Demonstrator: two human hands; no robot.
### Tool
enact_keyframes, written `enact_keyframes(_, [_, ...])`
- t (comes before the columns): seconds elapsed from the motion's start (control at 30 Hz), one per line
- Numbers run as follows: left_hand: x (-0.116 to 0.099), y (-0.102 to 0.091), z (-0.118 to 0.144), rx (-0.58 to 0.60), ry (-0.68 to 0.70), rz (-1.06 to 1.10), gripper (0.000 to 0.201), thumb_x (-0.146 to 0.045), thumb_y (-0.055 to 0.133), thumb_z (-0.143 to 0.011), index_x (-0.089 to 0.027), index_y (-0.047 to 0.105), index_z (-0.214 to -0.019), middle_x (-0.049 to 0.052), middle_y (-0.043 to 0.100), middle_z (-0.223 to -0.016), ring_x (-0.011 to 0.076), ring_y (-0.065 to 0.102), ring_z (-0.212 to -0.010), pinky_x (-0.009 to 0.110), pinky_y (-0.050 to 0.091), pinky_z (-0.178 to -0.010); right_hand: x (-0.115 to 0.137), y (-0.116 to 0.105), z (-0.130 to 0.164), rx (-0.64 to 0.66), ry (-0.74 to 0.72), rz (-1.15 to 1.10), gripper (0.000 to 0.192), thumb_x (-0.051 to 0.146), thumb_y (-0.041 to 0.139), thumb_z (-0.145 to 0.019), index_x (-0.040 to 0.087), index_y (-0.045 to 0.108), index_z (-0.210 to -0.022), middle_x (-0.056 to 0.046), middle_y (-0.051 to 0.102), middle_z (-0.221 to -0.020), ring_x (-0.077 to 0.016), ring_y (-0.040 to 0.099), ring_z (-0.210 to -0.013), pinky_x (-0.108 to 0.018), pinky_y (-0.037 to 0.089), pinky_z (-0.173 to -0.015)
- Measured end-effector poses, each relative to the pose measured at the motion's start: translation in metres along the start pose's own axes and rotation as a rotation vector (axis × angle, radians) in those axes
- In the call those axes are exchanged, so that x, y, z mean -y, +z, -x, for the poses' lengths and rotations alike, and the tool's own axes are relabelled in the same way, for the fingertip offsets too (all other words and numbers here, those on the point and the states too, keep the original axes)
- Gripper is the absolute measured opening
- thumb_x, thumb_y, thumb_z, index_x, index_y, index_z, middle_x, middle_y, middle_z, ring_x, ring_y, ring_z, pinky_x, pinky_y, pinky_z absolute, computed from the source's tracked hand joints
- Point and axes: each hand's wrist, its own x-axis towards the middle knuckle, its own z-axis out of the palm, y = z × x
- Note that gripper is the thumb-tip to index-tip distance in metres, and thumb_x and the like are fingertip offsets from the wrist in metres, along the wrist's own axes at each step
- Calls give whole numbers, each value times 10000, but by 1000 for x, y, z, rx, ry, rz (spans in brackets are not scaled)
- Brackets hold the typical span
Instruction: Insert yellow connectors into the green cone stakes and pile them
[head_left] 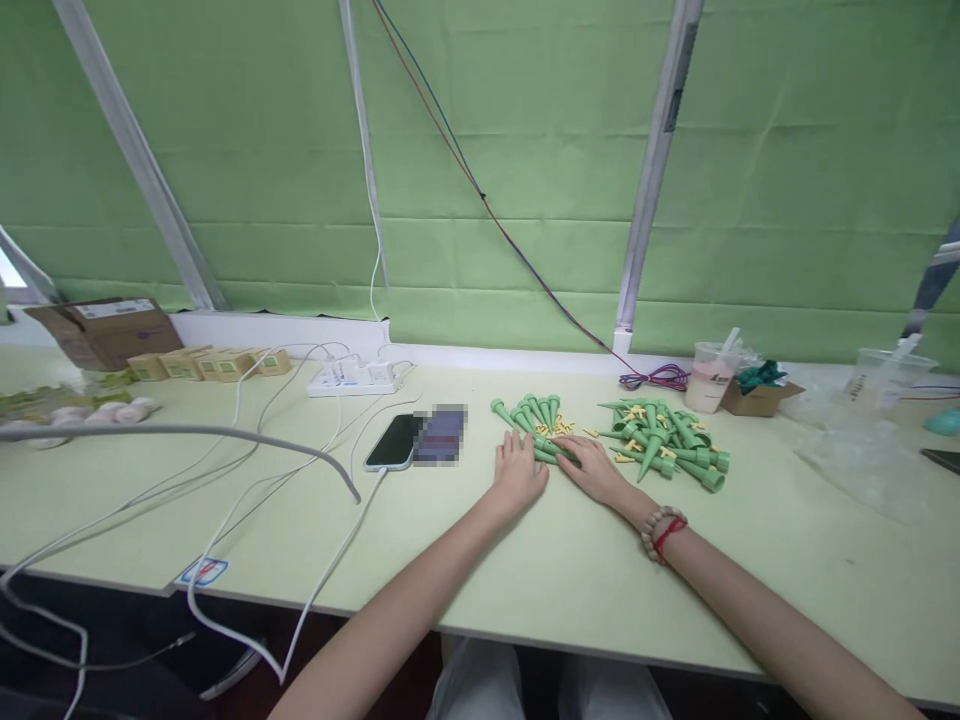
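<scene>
My left hand [519, 474] and my right hand [596, 472] rest close together over the table. Between them lie green plastic spikes [546, 448], cone-shaped with a wide cap at one end. My left fingers curl over their left ends, and my right fingers and thumb press around their right ends. The hands partly hide these spikes. Just beyond the left hand, more green spikes [531, 408] lie side by side. Small yellow plastic pieces [556, 426] are scattered behind the fingers. To the right of my right hand is a heap of green spikes [664, 440] mixed with yellow pieces.
A phone [391, 442] on a charging cable lies left of my hands, near a power strip [352, 376]. White cables cross the table's left side. A drink cup [709, 378], small box [757, 396] and plastic bag [862, 465] are at right. Cardboard box [112, 335] stands far left.
</scene>
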Motion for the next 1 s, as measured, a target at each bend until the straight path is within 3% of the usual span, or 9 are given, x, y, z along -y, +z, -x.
enact_keyframes(0.17, [11, 4, -7, 6, 44, 90, 357, -225, 436, -826, -168, 495, -1174, 120, 587, -1174, 236, 491, -1142, 389, 328, -938, -1, -3, -3, -11, 58, 21, 288, 254, 409, -891, 201, 632, -1064, -86, 657, -1107, -224, 556, -1073, -403, 356, -925])
enact_keyframes(0.33, [10, -1, -10, -112, 39, 275, 225, -312, 568, -761, -202, 616, -951, 52, 666, -900, 213, 579, -883, 328, 379, -815, -1, -11, 3, -42, 154, 3, 267, 249, 449, -876, 189, 637, -1057, -88, 673, -1070, -228, 573, -1040, -395, 349, -899])
enact_keyframes(0.43, [8, -3, -12, -195, -46, 489, 235, -388, 556, -746, -191, 635, -848, 9, 613, -696, 152, 526, -623, 261, 378, -641, -3, -15, 6, -53, 168, 20, 257, 236, 479, -859, 191, 642, -1052, -86, 677, -1055, -223, 578, -1030, -383, 350, -893])
enact_keyframes(0.6, [11, -10, -13, -383, -208, 769, 291, -443, 497, -756, -181, 558, -645, -32, 491, -531, 111, 423, -508, 231, 326, -540, -6, -15, 6, -74, 117, 73, 198, 208, 540, -827, 191, 664, -981, -81, 663, -992, -224, 567, -996, -355, 379, -862])
enact_keyframes(0.8, [10, -13, -15, -349, -531, 1179, 365, -427, 370, -790, -212, 385, -496, -54, 332, -348, 90, 305, -325, 229, 247, -373, 10, -13, 7, -112, 5, -6, 144, 177, 556, -824, 157, 641, -938, -78, 633, -897, -208, 570, -887, -318, 427, -809])
enact_keyframes(0.9, [6, -15, -15, -404, -545, 1296, 326, -401, 391, -771, -207, 389, -509, -65, 320, -351, 77, 291, -306, 216, 226, -339, 26, -4, 4, -82, -32, -107, 160, 181, 559, -825, 181, 587, -983, -46, 614, -902, -180, 579, -829, -283, 449, -731])
enact_keyframes(1.0, [2, -17, -12, -406, -505, 1326, 313, -383, 396, -771, -196, 407, -521, -71, 312, -351, 67, 278, -300, 206, 219, -330, 39, 10, -5, -27, -48, -69, 127, 151, 486, -861, 202, 589, -916, -48, 591, -937, -170, 577, -773, -287, 451, -684])
